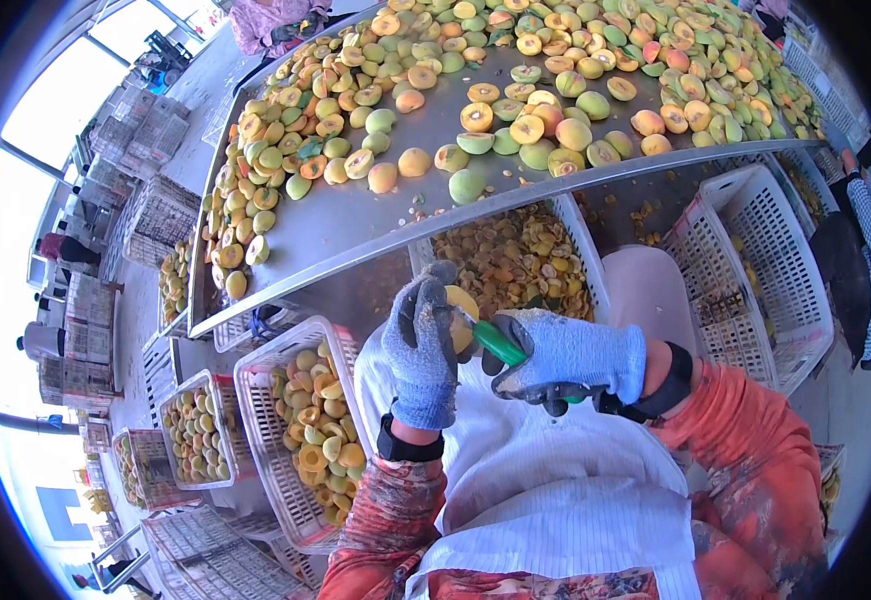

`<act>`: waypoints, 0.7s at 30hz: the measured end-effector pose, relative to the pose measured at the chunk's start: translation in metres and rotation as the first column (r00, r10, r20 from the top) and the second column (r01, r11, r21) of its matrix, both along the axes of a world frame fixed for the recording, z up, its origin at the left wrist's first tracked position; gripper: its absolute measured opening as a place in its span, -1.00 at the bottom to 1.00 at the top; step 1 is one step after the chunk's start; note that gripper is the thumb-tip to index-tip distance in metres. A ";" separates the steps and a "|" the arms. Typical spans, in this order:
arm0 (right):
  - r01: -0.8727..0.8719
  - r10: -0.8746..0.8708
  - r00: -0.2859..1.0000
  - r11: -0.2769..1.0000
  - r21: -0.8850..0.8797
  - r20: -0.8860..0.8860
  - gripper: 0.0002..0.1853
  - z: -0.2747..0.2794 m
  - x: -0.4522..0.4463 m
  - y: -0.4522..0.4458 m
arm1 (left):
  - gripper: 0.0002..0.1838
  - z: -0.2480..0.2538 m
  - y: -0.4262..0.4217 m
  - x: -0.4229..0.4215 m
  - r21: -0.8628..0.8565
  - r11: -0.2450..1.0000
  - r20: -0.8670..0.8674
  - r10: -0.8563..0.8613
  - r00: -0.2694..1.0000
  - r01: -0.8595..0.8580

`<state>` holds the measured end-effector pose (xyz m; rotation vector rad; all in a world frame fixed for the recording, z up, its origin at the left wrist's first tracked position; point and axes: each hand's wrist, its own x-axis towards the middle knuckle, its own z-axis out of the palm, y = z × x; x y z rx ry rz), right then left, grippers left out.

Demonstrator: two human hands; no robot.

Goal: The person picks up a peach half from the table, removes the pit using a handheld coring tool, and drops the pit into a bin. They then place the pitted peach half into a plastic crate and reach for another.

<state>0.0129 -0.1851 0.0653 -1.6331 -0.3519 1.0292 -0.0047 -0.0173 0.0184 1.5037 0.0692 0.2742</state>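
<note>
My left hand (423,345), in a blue-grey glove with a dark palm, is closed around a yellow peach half (462,318) held above my lap. Wrapped round a green-handled tool (498,343) is my right hand (567,355), gloved the same way. The tool's front end points left and meets the peach half; its working tip is too small and partly hidden to make out. Just beyond both hands, below the table edge, a white crate (583,258) holds pits and fruit scraps (515,250).
Many halved and whole peaches (545,120) cover a metal table (365,215) with a raised rim. Left of me stands a white crate of peach halves (320,440). Stacked white crates (770,270) are at right. Other people work around the table, one in pink (265,25).
</note>
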 end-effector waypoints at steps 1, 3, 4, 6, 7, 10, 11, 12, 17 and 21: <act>-0.036 0.036 0.999 0.998 -0.046 0.006 -0.60 -0.006 0.006 -0.003 | -0.67 -0.004 0.002 0.001 -0.094 0.995 -0.104 -0.053 0.993 0.044; 0.015 0.067 0.916 0.979 -0.202 0.395 -0.64 -0.035 0.008 -0.001 | -0.67 -0.013 0.003 0.009 -0.167 0.983 -0.143 -0.102 0.984 0.078; 0.024 0.058 0.918 0.979 -0.201 0.392 -0.64 -0.049 0.003 -0.001 | -0.67 -0.016 0.002 0.012 -0.245 0.964 -0.179 -0.148 0.973 0.101; 0.352 0.287 0.427 0.821 -0.450 0.858 -0.46 -0.056 -0.007 0.004 | -0.66 -0.003 -0.009 0.014 -0.390 0.920 -0.327 -0.182 0.927 0.043; 0.371 0.348 0.391 0.788 -0.492 0.852 -0.44 -0.057 -0.012 0.007 | -0.66 -0.007 -0.014 0.015 -0.348 0.937 -0.272 -0.093 0.958 -0.008; 0.295 0.160 0.574 0.875 -0.384 0.803 -0.50 -0.047 -0.015 0.009 | -0.68 -0.023 -0.026 0.018 -0.234 0.967 -0.182 0.062 0.981 -0.104; 0.264 0.065 0.653 0.914 -0.307 0.755 -0.56 -0.051 -0.012 0.008 | -0.69 -0.025 -0.028 0.018 -0.148 0.979 -0.081 0.128 0.988 -0.139; 0.269 0.058 0.656 0.913 -0.306 0.752 -0.56 -0.052 -0.010 0.008 | -0.70 -0.027 -0.029 0.019 -0.067 0.981 0.029 0.183 0.983 -0.180; 0.107 -0.094 0.932 0.994 -0.016 0.350 -0.58 -0.049 0.000 -0.003 | -0.67 -0.010 -0.017 0.019 -0.165 0.983 -0.103 -0.098 0.990 0.080; 0.058 -0.061 0.948 0.998 0.020 0.313 -0.57 -0.034 0.004 -0.008 | -0.64 -0.006 0.001 0.024 -0.272 0.926 -0.260 -0.333 0.906 0.263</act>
